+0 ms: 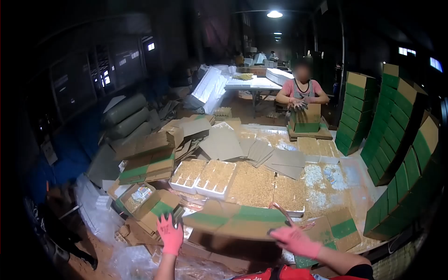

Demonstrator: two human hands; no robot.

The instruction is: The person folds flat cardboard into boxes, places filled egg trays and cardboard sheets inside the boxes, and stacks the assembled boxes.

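Note:
My left hand (170, 233), in a pink glove with dark fingertips, has its fingers spread just left of a brown carton (228, 219) with a green band. The carton is directly in front of me, its lower part in shadow. My right hand (296, 240), gloved alike, is at the carton's right end with fingers pointing left and the thumb apart. Whether those fingers touch the carton is hard to tell. A thin reddish curved strip (281, 212) shows just behind this hand; its kind is unclear. A flattened green-banded carton (329, 231) lies to the right.
White foam trays (215, 179) of tan grainy material and grey card sheets (221, 142) cover the table. Tall stacks of green-banded boxes (394, 121) line the right edge. Flattened cartons (149, 158) and an open box (138, 198) are left. Opposite, a person (302, 91) handles a carton (305, 116).

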